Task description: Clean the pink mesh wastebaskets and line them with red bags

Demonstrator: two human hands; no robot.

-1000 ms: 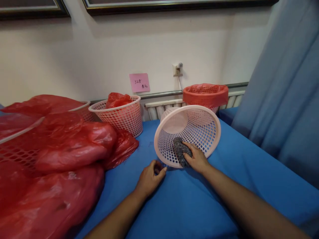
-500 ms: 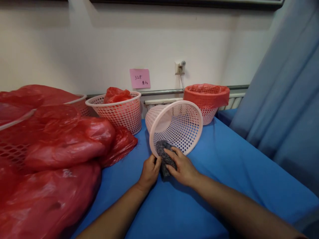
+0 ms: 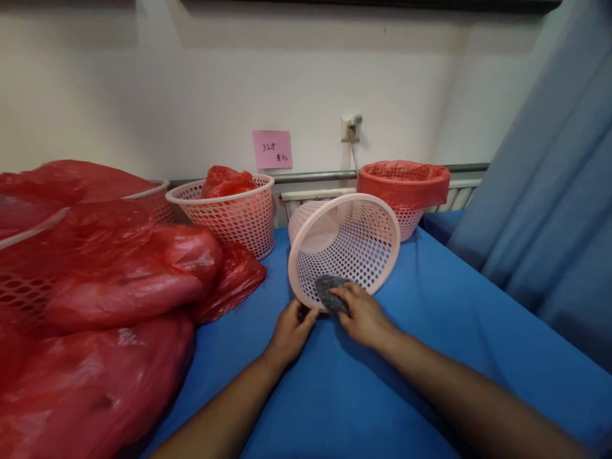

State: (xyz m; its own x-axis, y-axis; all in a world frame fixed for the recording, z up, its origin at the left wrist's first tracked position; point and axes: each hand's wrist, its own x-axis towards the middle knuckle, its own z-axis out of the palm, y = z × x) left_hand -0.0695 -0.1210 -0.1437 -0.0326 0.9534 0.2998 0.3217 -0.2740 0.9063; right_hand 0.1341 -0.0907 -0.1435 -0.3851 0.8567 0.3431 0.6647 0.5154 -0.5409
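Observation:
A pale pink plastic wastebasket [image 3: 299,255] with a perforated wall lies tipped on the blue-covered surface, its mouth towards me. My left hand [image 3: 291,331] pinches its lower rim between thumb and fingers. In my right hand [image 3: 363,315] is a dark grey cloth [image 3: 329,292], pressed against the inside of the basket just above the lower rim. Part of the cloth is hidden under the fingers.
At the left, red plastic bags [image 3: 129,274] spill over baskets. Behind stand a pink basket [image 3: 239,223] with a red bag inside and another basket [image 3: 406,220] lined in red. A blue curtain [image 3: 540,191] hangs at right; a socket [image 3: 350,131] is on the wall.
The grey cloth has moved from over the rim's lower left to the inside of the basket, further right. The basket has turned slightly, while my left hand remains at the rim.

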